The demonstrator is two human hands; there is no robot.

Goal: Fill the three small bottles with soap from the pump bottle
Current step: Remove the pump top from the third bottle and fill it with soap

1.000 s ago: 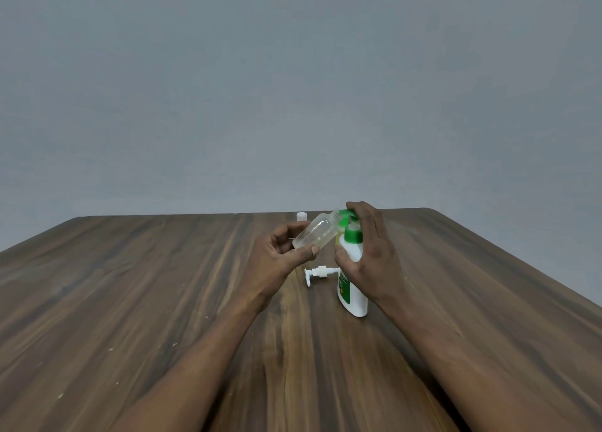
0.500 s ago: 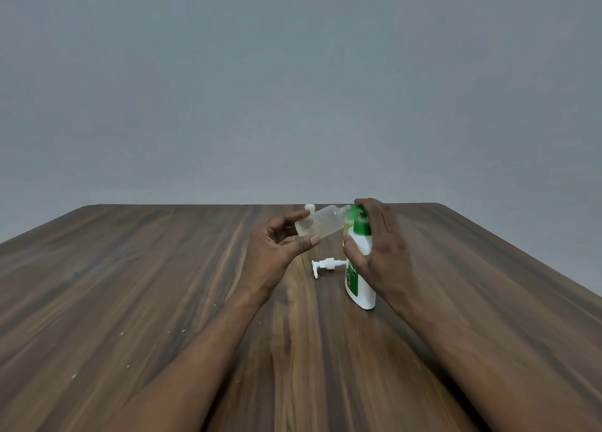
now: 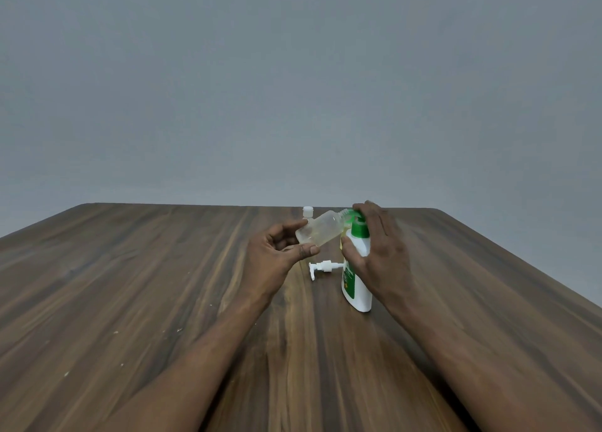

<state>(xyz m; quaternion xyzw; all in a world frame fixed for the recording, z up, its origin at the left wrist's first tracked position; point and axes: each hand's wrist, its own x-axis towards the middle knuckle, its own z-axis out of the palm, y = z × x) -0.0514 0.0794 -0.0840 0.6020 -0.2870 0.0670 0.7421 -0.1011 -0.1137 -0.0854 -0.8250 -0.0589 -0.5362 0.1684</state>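
A white pump bottle [image 3: 357, 288] with a green pump head and green label stands on the wooden table [image 3: 163, 285]. My right hand [image 3: 374, 255] wraps its upper part, fingers over the green head. My left hand [image 3: 277, 252] holds a small clear bottle [image 3: 321, 231] tilted on its side, its open neck up against the green nozzle. A little yellowish soap shows inside it. Behind it stands another small bottle with a white cap [image 3: 307, 211], mostly hidden. A third small bottle is not visible.
A loose white pump dispenser [image 3: 322, 267] lies on the table between my hands, just left of the pump bottle. A plain grey wall rises behind the table's far edge. Small crumbs dot the wood at left.
The view has shifted slightly. My left hand has brought the small bottle closer to level against the nozzle, and my right hand stays on the pump head.
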